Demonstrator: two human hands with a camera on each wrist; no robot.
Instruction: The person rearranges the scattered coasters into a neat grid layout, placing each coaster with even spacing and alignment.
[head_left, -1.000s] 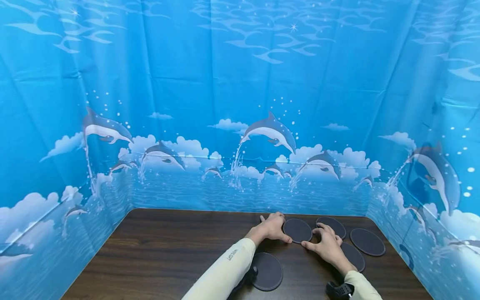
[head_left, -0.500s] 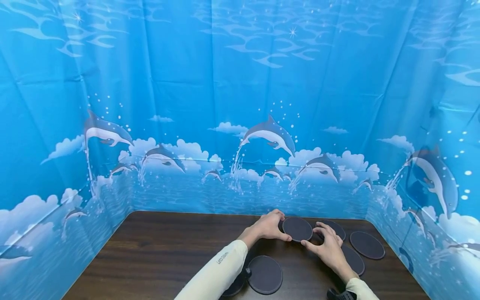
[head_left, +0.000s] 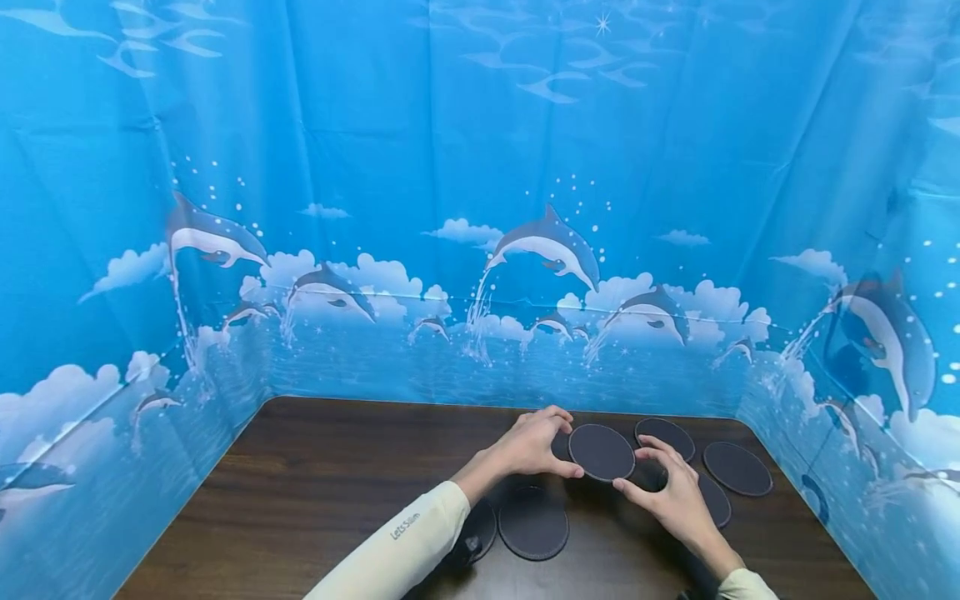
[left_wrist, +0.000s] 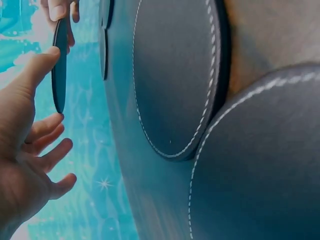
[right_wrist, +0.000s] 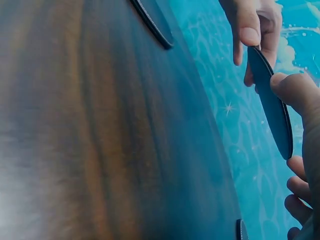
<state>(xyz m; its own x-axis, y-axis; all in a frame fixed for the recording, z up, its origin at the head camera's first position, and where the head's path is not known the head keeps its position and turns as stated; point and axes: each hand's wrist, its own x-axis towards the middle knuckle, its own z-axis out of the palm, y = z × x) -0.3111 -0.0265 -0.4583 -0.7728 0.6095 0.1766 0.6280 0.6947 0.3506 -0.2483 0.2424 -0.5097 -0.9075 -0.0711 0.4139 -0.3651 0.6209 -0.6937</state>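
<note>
A round dark coaster (head_left: pixel 602 452) with a stitched rim is held between my two hands, clear of the table. My left hand (head_left: pixel 527 447) grips its left edge, thumb at the near side and fingers at the far side. On the opposite edge, my right hand (head_left: pixel 670 493) holds it the same way. The left wrist view shows the coaster (left_wrist: pixel 59 70) nearly edge-on, with my left thumb against its face and a fingertip at its rim. In the right wrist view, both hands meet the thin coaster (right_wrist: pixel 270 102).
More coasters lie on the dark wooden table (head_left: pixel 337 483): one at the back right (head_left: pixel 665 437), a far-right coaster (head_left: pixel 738 468), another partly behind my right hand (head_left: pixel 714 500), and two near my left forearm, including a front coaster (head_left: pixel 534 525). A blue dolphin curtain (head_left: pixel 420 208) surrounds the table.
The held coaster has risen slightly off the table toward the head camera, both hands moving with it. My left forearm has shifted left, uncovering more of a coaster beside it.
</note>
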